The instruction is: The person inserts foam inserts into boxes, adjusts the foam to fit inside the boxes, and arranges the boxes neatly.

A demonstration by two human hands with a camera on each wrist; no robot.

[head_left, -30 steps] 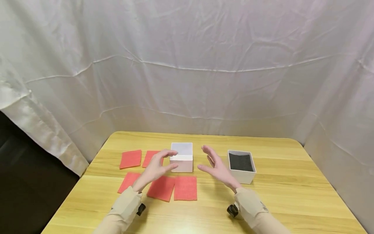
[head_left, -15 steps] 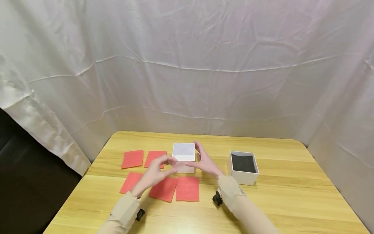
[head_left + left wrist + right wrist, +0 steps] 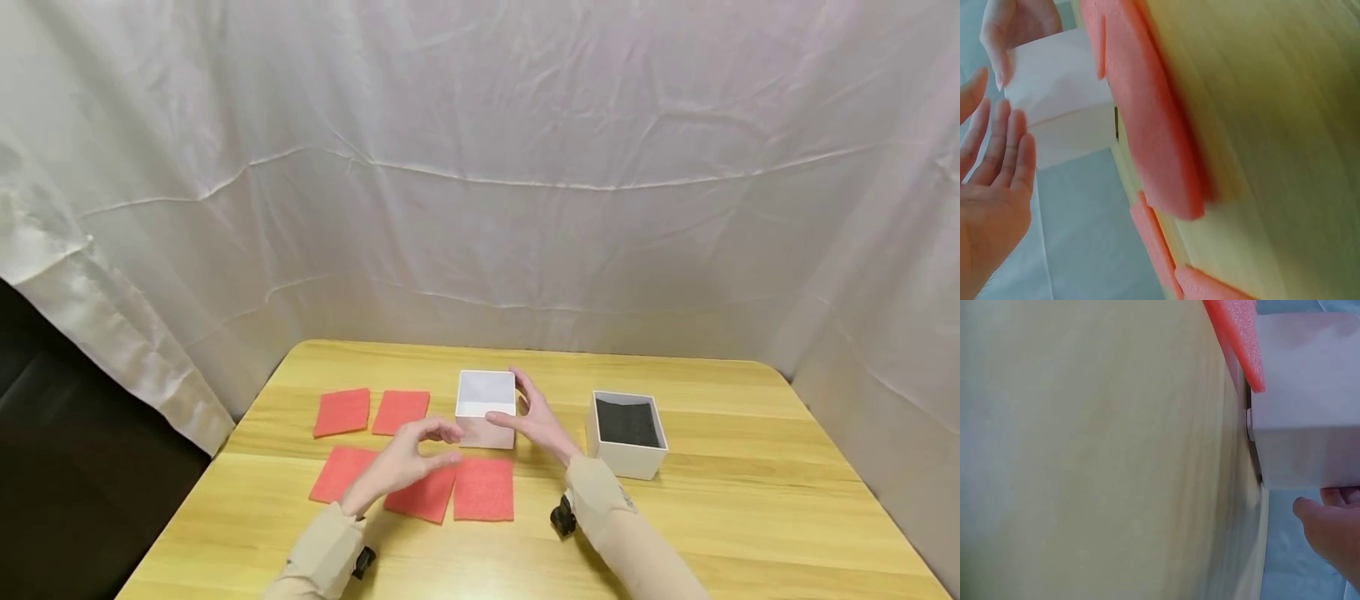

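A white square box (image 3: 480,435) with an open top stands at the middle of the table. My right hand (image 3: 542,427) grips its right side, thumb at the front face and fingers toward the back corner. Just off the front left corner of the box is my left hand (image 3: 405,460), fingers loosely bent and thumb apart, holding nothing. In the left wrist view that hand (image 3: 994,194) shows its palm and spread fingers beside the box (image 3: 1060,81). Several red foam squares lie flat around it, one (image 3: 483,492) right in front of the box.
A second white box (image 3: 628,460) stands to the right, with a black sheet (image 3: 627,421) inside. More red squares lie at the left, among them one at the back (image 3: 341,412). A pale curtain (image 3: 480,208) hangs behind the wooden table (image 3: 750,500).
My right hand has come in from the right and taken hold of the middle box, which has shifted slightly right. My left hand now sits a little off the box's front left corner.
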